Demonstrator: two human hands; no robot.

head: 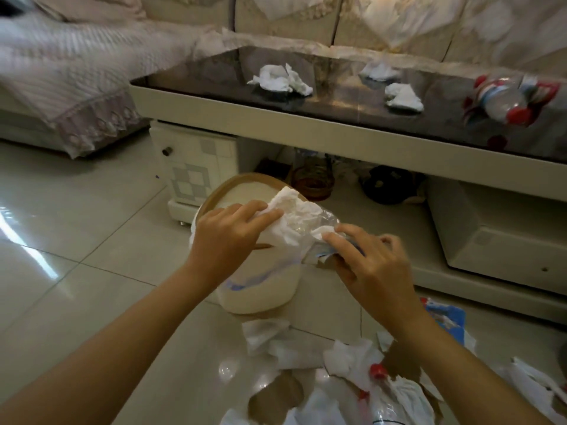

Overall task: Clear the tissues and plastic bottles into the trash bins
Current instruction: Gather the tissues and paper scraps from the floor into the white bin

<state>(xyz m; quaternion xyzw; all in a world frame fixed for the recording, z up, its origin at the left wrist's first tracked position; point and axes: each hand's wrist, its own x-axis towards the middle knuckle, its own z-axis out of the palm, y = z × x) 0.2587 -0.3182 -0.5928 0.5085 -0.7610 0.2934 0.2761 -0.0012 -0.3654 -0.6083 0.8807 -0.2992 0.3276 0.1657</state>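
Both hands are held out over a round white bin with a tan rim that stands on the tiled floor in front of the low table. The left hand pinches a crumpled tissue between thumb and fingers, right above the bin's mouth. The right hand has its fingers curled round a clear crushed bottle that lies against the same tissue; the two hands are close together, with the wad between them.

On the dark glossy tabletop sit three more tissue wads: one toward the left, one farther back and one just in front of it. At the right end lies a clear plastic bottle with a red cap, on its side.

Near the person's arms, on the floor, is a heap of litter: white tissues, clear plastic and a red cap among them, with a blue-and-white wrapper just beside the right forearm. A cream sofa runs behind the table. Under the tabletop, on the shelf, stand a few dark objects too blurred to make out.
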